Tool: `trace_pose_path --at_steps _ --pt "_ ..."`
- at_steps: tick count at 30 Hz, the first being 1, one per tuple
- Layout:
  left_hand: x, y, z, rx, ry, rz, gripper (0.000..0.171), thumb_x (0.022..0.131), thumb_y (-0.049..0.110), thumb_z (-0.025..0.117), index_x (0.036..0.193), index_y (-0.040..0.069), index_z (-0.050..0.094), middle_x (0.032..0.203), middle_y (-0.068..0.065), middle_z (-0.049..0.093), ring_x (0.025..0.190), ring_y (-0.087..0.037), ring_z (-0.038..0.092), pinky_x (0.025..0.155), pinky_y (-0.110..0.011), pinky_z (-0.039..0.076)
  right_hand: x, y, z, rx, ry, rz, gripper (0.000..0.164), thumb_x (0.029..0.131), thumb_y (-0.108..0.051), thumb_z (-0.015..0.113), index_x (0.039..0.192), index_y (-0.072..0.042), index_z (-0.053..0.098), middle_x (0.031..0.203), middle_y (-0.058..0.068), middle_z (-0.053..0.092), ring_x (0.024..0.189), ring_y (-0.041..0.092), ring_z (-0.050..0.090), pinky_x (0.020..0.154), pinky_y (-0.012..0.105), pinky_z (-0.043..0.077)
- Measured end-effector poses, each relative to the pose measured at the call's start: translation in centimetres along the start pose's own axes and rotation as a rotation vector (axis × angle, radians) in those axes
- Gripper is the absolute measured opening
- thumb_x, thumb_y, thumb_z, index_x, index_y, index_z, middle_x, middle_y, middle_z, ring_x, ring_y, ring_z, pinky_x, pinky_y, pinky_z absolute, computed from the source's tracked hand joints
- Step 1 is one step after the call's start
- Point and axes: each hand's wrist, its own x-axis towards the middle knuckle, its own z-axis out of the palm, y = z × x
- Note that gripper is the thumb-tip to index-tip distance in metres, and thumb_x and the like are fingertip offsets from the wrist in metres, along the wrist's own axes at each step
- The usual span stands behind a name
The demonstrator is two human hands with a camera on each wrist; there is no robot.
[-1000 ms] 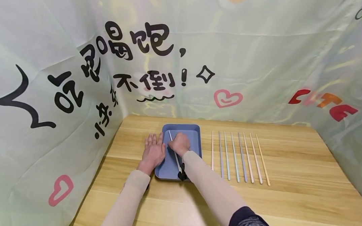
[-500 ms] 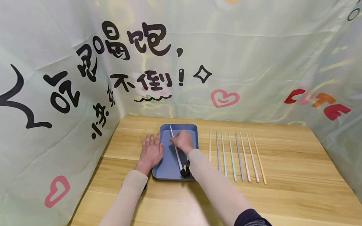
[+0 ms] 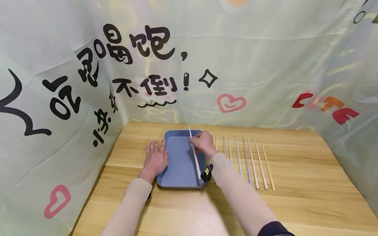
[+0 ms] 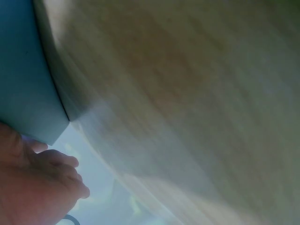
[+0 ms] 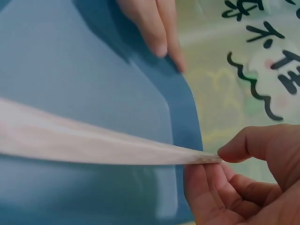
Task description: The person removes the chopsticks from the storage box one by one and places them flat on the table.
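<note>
A blue rectangular tray (image 3: 178, 164) lies on the wooden table. My left hand (image 3: 155, 161) rests along its left edge, fingers straight and pointing away from me. In the left wrist view that hand (image 4: 37, 183) appears beside the tray's wall (image 4: 23, 70). With thumb and fingers, my right hand (image 3: 204, 143) pinches a pale pinkish-white chopstick (image 3: 195, 160) over the tray's right side. The right wrist view shows its narrow tip between the thumb and fingertips (image 5: 227, 150), while the chopstick's body (image 5: 93, 140) slants across above the tray (image 5: 84, 61).
Several chopsticks (image 3: 255, 164) in pink, blue, green and yellow lie side by side right of the tray, my right forearm (image 3: 239, 189) covering parts of some. Printed cloth (image 3: 262, 65) hangs behind the table (image 3: 305, 176) and at both sides.
My right hand has moved right with the chopstick, from the tray's middle to its right side. The left hand keeps its place at the tray's left edge.
</note>
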Motion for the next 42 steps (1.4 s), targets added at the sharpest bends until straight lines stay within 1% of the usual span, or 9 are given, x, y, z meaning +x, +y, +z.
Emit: trace_pose_path --at_steps 5,8,11,14,17,22,29,34,42 --pt "-0.1 -0.1 0.0 -0.011 -0.006 -0.005 0.062 0.113 0.031 0.031 0.169 0.006 0.019 0.169 -0.036 0.023 0.161 -0.051 0.013 0.132 -0.063 0.009 -0.2 0.8 -2.6 0.021 0.009 -0.004 0.024 0.092 -0.017 0.075 0.102 0.006 0.077 0.087 0.018 0.075 0.062 0.016 0.069 0.065 0.037 0.066" --pt "-0.2 -0.1 -0.1 -0.023 -0.013 -0.009 0.062 0.113 0.032 0.031 0.169 0.006 0.019 0.169 -0.036 0.022 0.161 -0.051 0.013 0.132 -0.063 0.009 -0.4 1.4 -4.1 0.038 -0.008 -0.013 0.026 0.094 -0.017 0.073 0.107 0.006 0.076 0.101 0.025 0.077 0.066 0.017 0.07 0.069 0.039 0.067" --pt "-0.2 -0.2 -0.2 -0.029 -0.019 -0.011 0.062 0.114 0.032 0.03 0.169 0.006 0.018 0.169 -0.036 0.021 0.161 -0.052 0.012 0.132 -0.063 0.008 -0.6 2.0 -5.5 0.058 -0.022 -0.01 0.03 0.095 -0.015 0.068 0.114 0.007 0.075 0.106 0.027 0.076 0.069 0.017 0.071 0.077 0.044 0.067" --pt "-0.3 -0.2 -0.3 -0.028 -0.026 -0.016 0.063 0.114 0.032 0.028 0.169 0.006 0.016 0.169 -0.036 0.02 0.161 -0.052 0.011 0.132 -0.063 0.007 -0.6 2.8 -6.9 0.075 -0.014 0.002 0.032 0.095 -0.013 0.065 0.117 0.008 0.073 0.099 0.022 0.076 0.069 0.017 0.07 0.082 0.047 0.066" --pt "-0.3 -0.2 -0.4 -0.027 -0.032 -0.021 0.063 0.114 0.033 0.028 0.17 0.006 0.015 0.17 -0.035 0.019 0.161 -0.052 0.011 0.132 -0.063 0.007 -0.6 3.8 -8.5 0.082 -0.009 0.024 0.034 0.095 -0.012 0.064 0.12 0.009 0.072 0.102 0.024 0.076 0.073 0.02 0.072 0.082 0.045 0.067" --pt "-0.3 -0.5 -0.2 -0.021 -0.035 -0.023 0.064 0.114 0.032 0.028 0.17 0.006 0.014 0.17 -0.036 0.018 0.161 -0.053 0.01 0.132 -0.064 0.006 -0.6 5.5 -10.9 0.079 0.016 0.047 0.036 0.096 -0.012 0.062 0.123 0.01 0.07 0.102 0.022 0.076 0.074 0.017 0.072 0.081 0.043 0.067" --pt "-0.3 -0.4 -0.3 -0.027 -0.026 -0.022 0.063 0.114 0.032 0.029 0.169 0.005 0.015 0.17 -0.036 0.019 0.161 -0.053 0.01 0.132 -0.064 0.006 -1.0 7.3 -13.1 0.109 0.032 0.089 0.036 0.098 -0.011 0.06 0.124 0.012 0.066 0.095 0.016 0.073 0.075 0.017 0.069 0.079 0.039 0.067" --pt "-0.2 -0.2 -0.2 -0.017 -0.037 -0.02 0.064 0.114 0.032 0.029 0.169 0.006 0.014 0.17 -0.037 0.018 0.161 -0.053 0.009 0.132 -0.065 0.006 -1.4 8.7 -14.6 0.089 0.052 0.105 0.038 0.098 -0.013 0.06 0.126 0.012 0.065 0.092 0.013 0.073 0.071 0.014 0.069 0.078 0.04 0.067" --pt "-0.3 0.1 -0.3 -0.027 -0.05 -0.014 0.064 0.114 0.033 0.028 0.17 0.006 0.013 0.17 -0.036 0.017 0.161 -0.054 0.008 0.132 -0.064 0.005 -1.8 11.3 -17.9 0.072 0.104 0.144 0.041 0.097 -0.013 0.061 0.129 0.011 0.065 0.094 0.014 0.074 0.072 0.012 0.069 0.076 0.037 0.067"
